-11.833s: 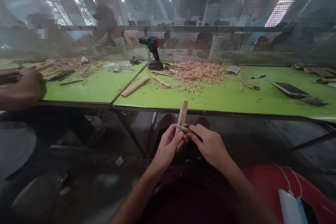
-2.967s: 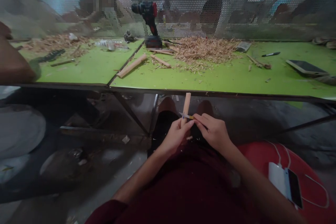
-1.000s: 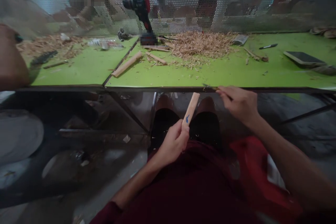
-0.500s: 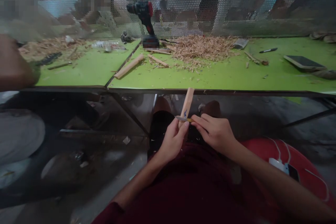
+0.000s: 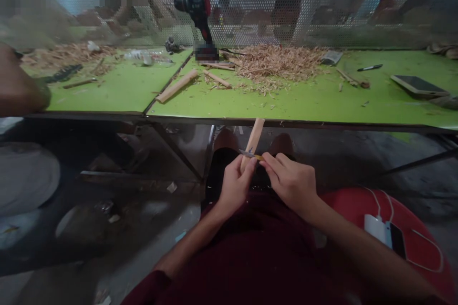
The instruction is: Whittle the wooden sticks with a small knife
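Observation:
My left hand [image 5: 236,182] is closed around the lower end of a flat strip of wood [image 5: 255,134], whose far end points up toward the table edge. A small blue mark shows on the wood near the blade. In my right hand [image 5: 291,178] is a knife [image 5: 248,153] with a yellowish handle, mostly hidden by the fingers. Its blade lies across the wood, just above my left thumb. Both hands are over my lap, in front of the table.
On the green table [image 5: 214,105] stand a cordless drill [image 5: 200,19], a pile of wood shavings [image 5: 282,61], a wooden stick [image 5: 177,86], a pen [image 5: 369,67] and a phone [image 5: 418,86]. A person's arm [image 5: 19,83] rests at left. A red stool [image 5: 422,267] carries a white charger [image 5: 375,229].
The knife blade has shifted slightly up along the wood, and its tilt has changed a little. Both hands keep their hold. The whole view has moved slightly.

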Demonstrator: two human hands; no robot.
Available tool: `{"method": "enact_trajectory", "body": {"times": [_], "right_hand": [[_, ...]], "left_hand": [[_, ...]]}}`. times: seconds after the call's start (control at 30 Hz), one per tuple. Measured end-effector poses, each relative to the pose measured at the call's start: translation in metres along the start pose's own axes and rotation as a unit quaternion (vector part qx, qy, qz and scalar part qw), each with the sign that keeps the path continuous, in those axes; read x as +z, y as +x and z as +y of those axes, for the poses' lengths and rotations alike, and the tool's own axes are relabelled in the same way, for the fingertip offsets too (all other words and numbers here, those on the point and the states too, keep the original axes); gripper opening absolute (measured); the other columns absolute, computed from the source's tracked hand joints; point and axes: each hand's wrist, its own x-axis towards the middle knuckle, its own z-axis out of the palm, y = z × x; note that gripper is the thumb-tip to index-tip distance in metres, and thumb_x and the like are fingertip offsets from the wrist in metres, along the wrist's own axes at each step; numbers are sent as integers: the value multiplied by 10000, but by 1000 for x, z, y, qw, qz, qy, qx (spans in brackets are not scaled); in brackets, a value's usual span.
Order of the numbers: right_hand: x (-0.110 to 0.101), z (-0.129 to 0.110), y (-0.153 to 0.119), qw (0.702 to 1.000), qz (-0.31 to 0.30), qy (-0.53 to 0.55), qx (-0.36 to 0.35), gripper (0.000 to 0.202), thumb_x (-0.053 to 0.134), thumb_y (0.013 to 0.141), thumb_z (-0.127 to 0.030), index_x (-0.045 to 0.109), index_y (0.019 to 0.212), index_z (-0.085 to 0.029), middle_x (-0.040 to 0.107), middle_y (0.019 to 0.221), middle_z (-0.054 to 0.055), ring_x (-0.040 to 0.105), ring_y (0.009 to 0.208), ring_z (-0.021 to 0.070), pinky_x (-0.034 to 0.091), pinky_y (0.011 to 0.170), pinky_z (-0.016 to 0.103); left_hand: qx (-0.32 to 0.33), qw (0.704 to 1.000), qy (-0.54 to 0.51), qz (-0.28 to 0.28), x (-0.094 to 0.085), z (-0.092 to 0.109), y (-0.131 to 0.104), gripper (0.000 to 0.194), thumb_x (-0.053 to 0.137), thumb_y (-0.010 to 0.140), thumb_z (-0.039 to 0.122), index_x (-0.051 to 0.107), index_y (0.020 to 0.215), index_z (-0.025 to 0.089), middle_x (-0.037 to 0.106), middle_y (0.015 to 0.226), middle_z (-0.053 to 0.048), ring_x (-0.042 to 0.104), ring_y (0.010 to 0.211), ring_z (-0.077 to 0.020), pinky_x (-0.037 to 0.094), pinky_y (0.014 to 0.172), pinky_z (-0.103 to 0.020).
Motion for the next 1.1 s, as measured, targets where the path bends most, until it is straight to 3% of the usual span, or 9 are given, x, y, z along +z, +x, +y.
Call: {"method": "enact_trajectory", "body": {"times": [0.4, 0.57, 0.67, 0.87, 0.97, 1.1], "right_hand": [[4, -4, 1, 997, 17, -74, 34, 413, 499, 1183, -385, 881, 1161, -230, 718, 722, 35, 539, 524, 141, 261, 519, 322], [5, 19, 13, 992, 37, -90, 82, 433, 496, 1182, -400, 886, 1159, -214, 731, 752, 46, 515, 567, 150, 211, 548, 331], [1, 35, 19, 993, 43, -62, 93, 437, 487, 1186, -422, 872, 1223, -220, 771, 813, 64, 600, 637, 169, 270, 573, 322], [3, 30, 8, 998, -6, 52, -24, 430, 474, 1200, -401, 847, 1184, -188, 779, 836, 47, 674, 697, 160, 345, 593, 303], [6, 23, 1, 997, -22, 50, -53, 432, 454, 1208, -370, 844, 1187, -185, 762, 811, 30, 645, 647, 139, 322, 574, 304], [5, 20, 2, 997, -11, 3, -75, 451, 447, 1210, -375, 855, 1139, -197, 725, 750, 21, 575, 580, 130, 272, 547, 318]], "left_hand": [[-21, 1000, -22, 1, 4, -1, 7, 610, 780, 871, 730, 533, 698, 201, 377, 594, 74, 276, 559, -78, 215, 514, -238], [-25, 1000, -7, 1, 1, -2, 7, 644, 750, 872, 768, 489, 682, 211, 377, 580, 77, 278, 533, -69, 208, 486, -233], [-41, 999, -31, -16, 1, 1, 5, 674, 775, 828, 805, 476, 684, 218, 358, 561, 89, 264, 504, -57, 195, 462, -221], [-149, 969, -158, -119, 3, 7, 1, 698, 868, 720, 807, 461, 730, 241, 324, 526, 129, 207, 420, -38, 142, 399, -207], [-150, 970, -160, -107, 3, 6, 2, 677, 892, 709, 770, 473, 746, 239, 322, 524, 136, 207, 425, -40, 149, 403, -210], [-81, 992, -79, -47, 2, -3, 3, 642, 861, 757, 758, 522, 741, 212, 385, 562, 103, 265, 493, -52, 191, 460, -222]]}}
